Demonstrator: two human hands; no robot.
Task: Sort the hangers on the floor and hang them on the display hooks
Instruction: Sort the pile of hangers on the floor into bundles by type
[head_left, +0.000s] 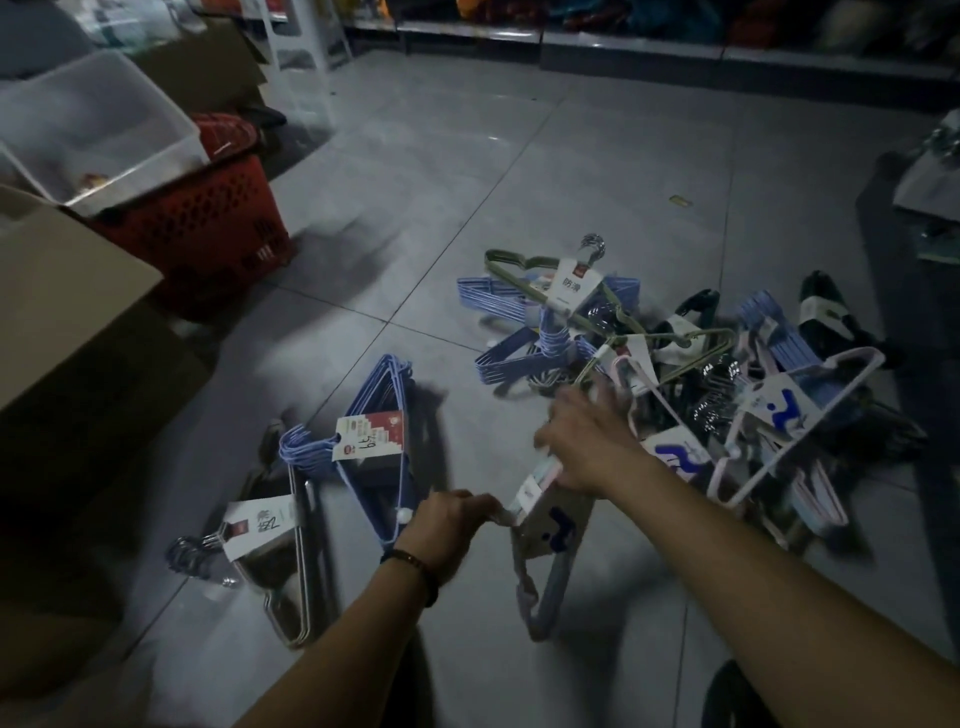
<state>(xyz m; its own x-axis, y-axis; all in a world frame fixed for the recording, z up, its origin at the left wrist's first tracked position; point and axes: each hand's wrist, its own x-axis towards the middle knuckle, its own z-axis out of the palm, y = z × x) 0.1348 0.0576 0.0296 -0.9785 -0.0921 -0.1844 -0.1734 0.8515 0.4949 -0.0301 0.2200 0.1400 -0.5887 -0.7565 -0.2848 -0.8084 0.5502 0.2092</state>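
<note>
In the head view, a hanger bundle (545, 540) is being gripped at its top by the left hand (452, 525). The right hand (587, 441) is being held over the bundle's label (532, 491), beside the pile (675, 364) on the floor (415, 182); blurred, its grip cannot be told. Blue hangers (384, 395) are lying left.

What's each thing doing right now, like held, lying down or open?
pale hanger bundle, held at its top end.
left hand, gripping that bundle.
right hand, touching that bundle; grip blurred.
blue hanger bundle, lying on the floor.
silver hanger bundle, lying beside it.
mixed hanger pile, tangled, unsorted.
clear bin, open, atop red basket.
</note>
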